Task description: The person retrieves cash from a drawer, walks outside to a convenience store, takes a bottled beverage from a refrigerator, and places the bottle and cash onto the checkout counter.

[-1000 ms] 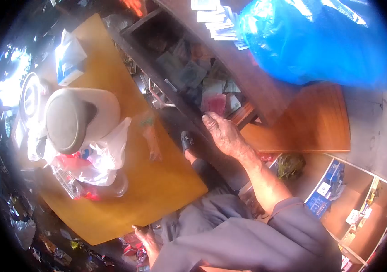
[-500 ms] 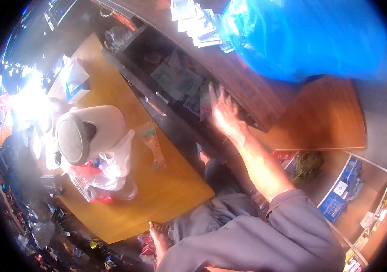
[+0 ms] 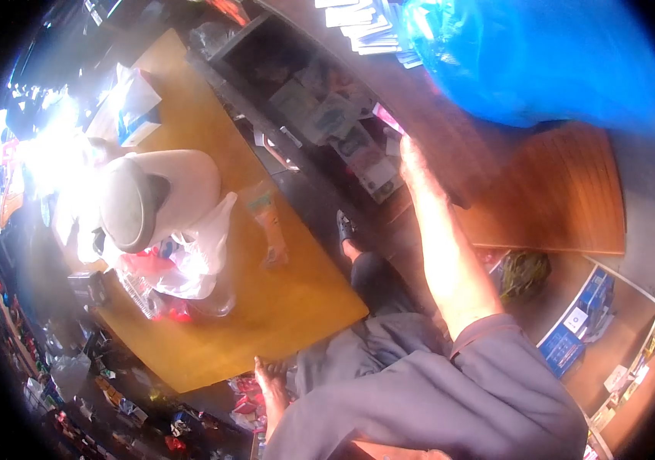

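Observation:
My right hand (image 3: 410, 157) is above the right end of an open dark drawer (image 3: 224, 96), beside the wooden desktop (image 3: 450, 142). A pink and white slip that looks like a banknote (image 3: 389, 119) sticks out from its fingers, which are closed and partly hidden. Below the hand, several loose paper notes (image 3: 369, 161) lie flat in the drawer. My left hand (image 3: 270, 379) is low in the view, at the near edge of the yellow-brown table (image 3: 312, 314). Its fingers are dark and hard to make out.
A white kettle-like container (image 3: 178, 184) and a white plastic bag (image 3: 197, 268) stand on the table beside a clear packet (image 3: 270, 226). A big blue bag (image 3: 542, 61) and stacked white cards (image 3: 369, 27) lie on the desktop. Shelves with blue boxes (image 3: 572, 326) are at right.
My right hand has come up out of the drawer toward the desktop edge, and the pink slip now shows in its fingers. More notes are uncovered. The whole view has shifted slightly.

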